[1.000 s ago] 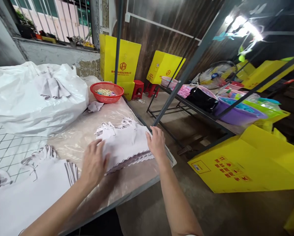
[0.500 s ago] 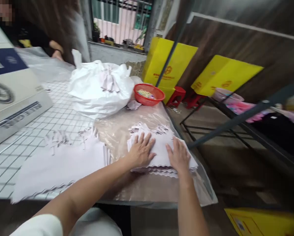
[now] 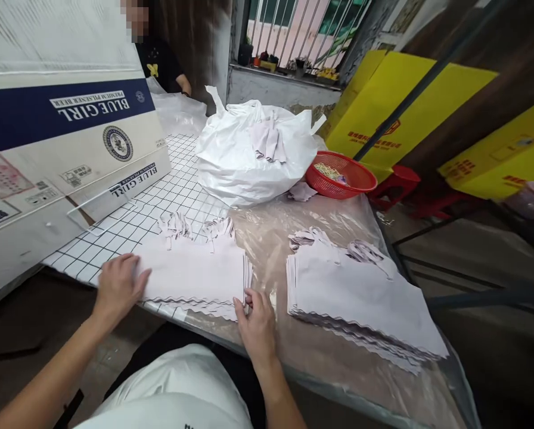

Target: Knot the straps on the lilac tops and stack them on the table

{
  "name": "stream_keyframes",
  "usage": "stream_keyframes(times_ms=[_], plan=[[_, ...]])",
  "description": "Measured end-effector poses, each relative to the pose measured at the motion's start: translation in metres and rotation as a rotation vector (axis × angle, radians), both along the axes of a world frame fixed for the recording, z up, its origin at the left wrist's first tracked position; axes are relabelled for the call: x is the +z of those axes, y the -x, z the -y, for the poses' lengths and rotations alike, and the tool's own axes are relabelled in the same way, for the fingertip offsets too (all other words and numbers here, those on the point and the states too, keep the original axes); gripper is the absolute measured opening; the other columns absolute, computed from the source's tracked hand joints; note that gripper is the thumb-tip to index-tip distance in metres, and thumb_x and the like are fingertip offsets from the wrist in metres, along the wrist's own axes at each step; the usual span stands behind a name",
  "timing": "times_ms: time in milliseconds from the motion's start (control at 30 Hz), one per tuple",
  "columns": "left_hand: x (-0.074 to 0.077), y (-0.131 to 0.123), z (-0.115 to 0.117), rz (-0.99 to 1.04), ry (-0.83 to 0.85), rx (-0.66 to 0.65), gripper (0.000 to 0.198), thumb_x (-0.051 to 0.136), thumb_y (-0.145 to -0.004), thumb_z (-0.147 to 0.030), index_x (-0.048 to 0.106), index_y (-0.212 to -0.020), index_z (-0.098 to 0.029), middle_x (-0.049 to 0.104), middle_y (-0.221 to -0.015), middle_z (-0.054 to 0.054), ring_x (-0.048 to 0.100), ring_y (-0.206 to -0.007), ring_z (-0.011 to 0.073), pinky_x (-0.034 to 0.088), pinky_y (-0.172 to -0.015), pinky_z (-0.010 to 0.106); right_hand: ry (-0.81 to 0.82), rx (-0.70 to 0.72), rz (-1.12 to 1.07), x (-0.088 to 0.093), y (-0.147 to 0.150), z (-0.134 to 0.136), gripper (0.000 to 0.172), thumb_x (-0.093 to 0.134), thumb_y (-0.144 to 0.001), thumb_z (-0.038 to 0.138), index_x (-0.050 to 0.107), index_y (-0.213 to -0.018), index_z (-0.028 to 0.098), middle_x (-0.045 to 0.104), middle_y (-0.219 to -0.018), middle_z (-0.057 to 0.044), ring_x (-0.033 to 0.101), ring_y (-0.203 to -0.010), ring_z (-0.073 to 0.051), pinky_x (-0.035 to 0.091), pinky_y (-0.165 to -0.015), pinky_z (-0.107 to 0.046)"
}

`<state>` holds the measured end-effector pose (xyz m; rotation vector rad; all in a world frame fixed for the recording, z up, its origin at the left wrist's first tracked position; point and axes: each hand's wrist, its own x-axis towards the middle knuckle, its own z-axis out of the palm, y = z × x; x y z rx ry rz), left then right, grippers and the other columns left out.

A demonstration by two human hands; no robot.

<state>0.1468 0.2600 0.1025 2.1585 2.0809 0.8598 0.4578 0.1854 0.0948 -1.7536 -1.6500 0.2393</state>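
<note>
Round about the white bag (image 3: 238,167)

A red basket (image 3: 335,190) of small pale pieces sits on the tabletop (image 3: 184,158), just right of the bag. Left of the bag stands a Blue Girl carton (image 3: 30,113). Behind the bag are a person in a black top (image 3: 162,59) and a barred window (image 3: 309,33); beyond it to the right, a yellow box (image 3: 412,98) and a red stool (image 3: 396,186).
</note>
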Motion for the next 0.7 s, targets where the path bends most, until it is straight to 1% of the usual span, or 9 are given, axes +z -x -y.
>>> stream_keyframes(times_ms=[33, 100, 200, 300, 333, 400, 533, 600, 700], plan=[[-0.001, 0.015, 0.008, 0.02, 0.024, 0.037, 0.039, 0.05, -0.087, -0.052, 0.062, -0.102, -0.018, 0.062, -0.115, 0.02, 0.053, -0.113, 0.0394, 0.04, -0.1, 0.057, 0.023, -0.021, 0.028, -0.002, 0.007, -0.006, 0.022, 0.054, -0.093, 0.039, 0.063, -0.099, 0.02, 0.065, -0.085, -0.009, 0.061, -0.08, -0.026, 0.049, -0.073, -0.04], [-0.001, 0.029, 0.021, 0.09, 0.075, 0.065, 0.038, 0.052, -0.086, -0.055, 0.062, -0.096, -0.02, 0.065, -0.104, 0.017, 0.056, -0.101, 0.036, 0.042, -0.096, 0.052, 0.058, -0.062, 0.087, -0.002, 0.013, -0.014, 0.02, 0.055, -0.092, 0.039, 0.062, -0.095, 0.021, 0.064, -0.083, -0.008, 0.06, -0.081, -0.027, 0.048, -0.075, -0.04], [0.003, 0.026, 0.027, 0.225, 0.12, 0.066, 0.031, 0.052, -0.084, -0.053, 0.06, -0.084, -0.023, 0.064, -0.088, 0.011, 0.056, -0.088, 0.0308, 0.045, -0.088, 0.046, 0.095, -0.07, 0.107, 0.006, 0.014, -0.021, 0.017, 0.053, -0.092, 0.036, 0.058, -0.082, 0.023, 0.062, -0.08, -0.006, 0.058, -0.079, -0.025, 0.046, -0.073, -0.037], [0.006, 0.017, 0.021, 0.325, 0.129, 0.069, 0.028, 0.052, -0.081, -0.05, 0.055, -0.075, -0.024, 0.061, -0.08, 0.007, 0.056, -0.084, 0.0281, 0.047, -0.083, 0.043, 0.109, -0.042, 0.07, 0.017, 0.01, -0.023, 0.02, 0.05, -0.091, 0.034, 0.053, -0.074, 0.023, 0.059, -0.079, -0.005, 0.057, -0.076, -0.023, 0.045, -0.071, -0.034], [0.007, 0.016, 0.02, 0.353, 0.137, 0.071, 0.028, 0.052, -0.08, -0.051, 0.054, -0.074, -0.024, 0.06, -0.079, 0.006, 0.057, -0.083, 0.0273, 0.048, -0.082, 0.042, 0.114, -0.037, 0.046, 0.02, 0.008, -0.023, 0.021, 0.049, -0.091, 0.034, 0.052, -0.073, 0.023, 0.058, -0.079, -0.005, 0.057, -0.075, -0.022, 0.045, -0.071, -0.034], [0.008, 0.016, 0.018, 0.401, 0.165, 0.102, 0.032, 0.053, -0.077, -0.055, 0.055, -0.08, -0.023, 0.06, -0.084, 0.006, 0.059, -0.083, 0.0266, 0.05, -0.08, 0.041, 0.148, -0.029, -0.01, 0.024, 0.001, -0.019, 0.024, 0.048, -0.09, 0.037, 0.051, -0.072, 0.023, 0.057, -0.079, -0.004, 0.056, -0.072, -0.02, 0.046, -0.069, -0.032], [0.009, 0.018, 0.026, 0.446, 0.247, 0.228, 0.054, 0.056, -0.069, -0.067, 0.055, -0.097, -0.021, 0.059, -0.093, 0.008, 0.061, -0.084, 0.028, 0.053, -0.075, 0.043, 0.297, -0.011, -0.08, 0.022, -0.017, -0.004, 0.035, 0.048, -0.088, 0.05, 0.047, -0.066, 0.023, 0.054, -0.071, -0.002, 0.052, -0.063, -0.018, 0.044, -0.061, -0.03], [0.01, 0.016, 0.034, 0.474, 0.279, 0.269, 0.058, 0.056, -0.067, -0.07, 0.054, -0.098, -0.02, 0.059, -0.094, 0.008, 0.061, -0.084, 0.0282, 0.053, -0.075, 0.044, 0.357, -0.007, -0.092, 0.019, -0.021, 0.003, 0.04, 0.047, -0.087, 0.056, 0.044, -0.064, 0.024, 0.052, -0.068, -0.001, 0.049, -0.06, -0.017, 0.043, -0.059, -0.03], [0.008, 0.011, 0.047, 0.569, 0.342, 0.316, 0.059, 0.059, -0.066, -0.072, 0.052, -0.095, -0.021, 0.061, -0.091, 0.007, 0.061, -0.079, 0.0265, 0.053, -0.071, 0.043, 0.387, -0.032, -0.087, 0.014, -0.018, 0.007, 0.044, 0.047, -0.085, 0.062, 0.041, -0.064, 0.024, 0.049, -0.064, 0.0, 0.046, -0.058, -0.017, 0.039, -0.056, -0.029]])
